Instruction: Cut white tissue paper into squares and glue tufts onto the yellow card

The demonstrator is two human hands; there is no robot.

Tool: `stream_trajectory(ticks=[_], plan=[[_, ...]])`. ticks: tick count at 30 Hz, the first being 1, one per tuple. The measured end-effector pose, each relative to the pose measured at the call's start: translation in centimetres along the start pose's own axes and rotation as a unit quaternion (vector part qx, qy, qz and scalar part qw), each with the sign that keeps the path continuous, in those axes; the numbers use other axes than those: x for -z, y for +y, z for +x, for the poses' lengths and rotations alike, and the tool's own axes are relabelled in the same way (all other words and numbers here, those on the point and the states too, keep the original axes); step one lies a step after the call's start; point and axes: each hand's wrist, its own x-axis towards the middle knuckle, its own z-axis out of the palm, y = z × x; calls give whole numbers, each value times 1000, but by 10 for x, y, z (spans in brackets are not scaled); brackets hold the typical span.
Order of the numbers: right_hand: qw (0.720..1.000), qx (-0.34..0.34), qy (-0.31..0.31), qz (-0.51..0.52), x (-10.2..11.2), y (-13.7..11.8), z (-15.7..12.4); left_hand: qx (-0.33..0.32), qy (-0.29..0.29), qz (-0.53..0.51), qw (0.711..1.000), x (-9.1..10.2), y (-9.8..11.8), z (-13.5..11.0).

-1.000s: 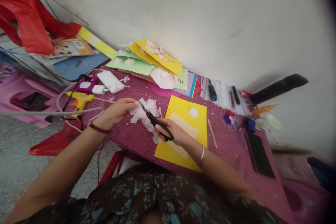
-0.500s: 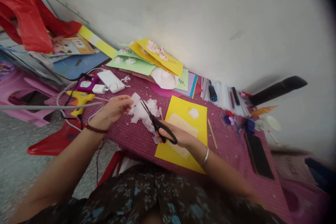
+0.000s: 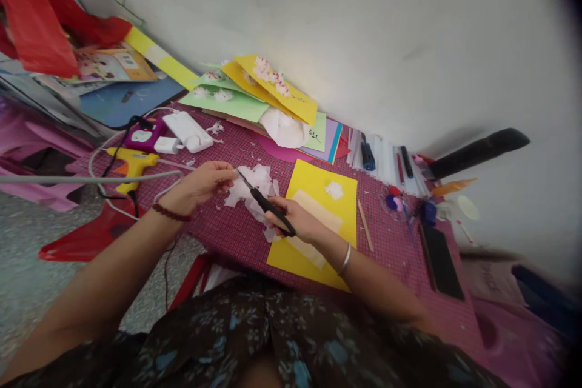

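Observation:
Black-handled scissors [image 3: 264,199] are in my right hand [image 3: 293,218], blades together and pointing up to the left. The blade tips meet the fingertips of my left hand [image 3: 210,183], which pinches a small piece of white tissue paper, mostly hidden now. Beneath the blades lies a loose heap of white tissue paper scraps [image 3: 254,180]. My right hand is over the left edge of a yellow card [image 3: 297,188]. On that card rest a small crumpled white paper tuft [image 3: 334,190] and a cream paper sheet [image 3: 321,212].
A yellow glue gun [image 3: 134,165], a white charger [image 3: 187,131] and cables lie at the left. Decorated cards [image 3: 273,88] are stacked against the wall. To the right are a wooden stick [image 3: 364,225], clear glue sticks [image 3: 384,160], pens and a dark phone [image 3: 440,260].
The scissors' blades have closed, and their tips have come to my left fingertips. The white piece there shows less. The whole view has shifted slightly.

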Motion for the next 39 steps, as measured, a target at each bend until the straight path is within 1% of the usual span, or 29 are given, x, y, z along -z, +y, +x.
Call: stream_trajectory(ticks=[4,6,7,8,9,10,11,12,13,14,16,18,22,24,25,26,29,31,33,35,36,37,39], plan=[[992,14,-73,105,14,6,-6,-24,23,47,998,6,0,9],[982,12,-93,164,23,10,-15,-39,43,73,996,10,0,15],[977,11,-100,189,27,12,-21,-55,55,106,991,11,0,18],[972,13,-103,210,31,14,-28,-78,77,164,980,12,-1,20],[968,17,-104,227,34,16,-36,-104,104,233,961,13,-1,22],[966,25,-100,238,37,19,-44,-130,131,302,935,12,-2,22],[965,35,-93,244,40,22,-52,-161,153,368,903,10,-3,22],[965,47,-83,246,42,26,-60,-190,167,419,872,7,-5,20],[965,58,-69,247,43,30,-68,-211,169,445,854,3,-6,17],[965,67,-55,246,45,35,-75,-228,161,455,846,-2,-8,14],[967,71,-31,241,46,46,-87,-249,135,464,839,-15,-12,6],[970,60,-15,234,47,56,-95,-255,109,453,847,-30,-15,-2],[978,7,4,208,46,66,-102,-260,26,394,881,-62,-17,-12],[980,-17,11,198,45,65,-102,-255,4,391,884,-76,-16,-12],[979,-19,12,201,45,65,-102,-247,2,397,884,-82,-15,-11],[978,-9,9,209,45,65,-102,-237,2,404,883,-88,-14,-10],[967,56,-19,248,47,67,-100,-214,-15,419,882,-102,-14,-2],[960,82,-31,265,47,70,-99,-198,-26,399,895,-108,-15,4],[958,91,-17,272,46,73,-98,-179,-6,331,927,-110,-17,7],[957,103,8,271,43,74,-97,-170,37,212,962,-108,-16,7],[957,113,16,267,41,73,-96,-170,56,145,973,-106,-14,6],[958,122,18,260,39,71,-96,-169,67,81,980,-103,-11,3],[964,132,5,231,35,65,-95,-167,57,-23,984,-94,-2,-4]])
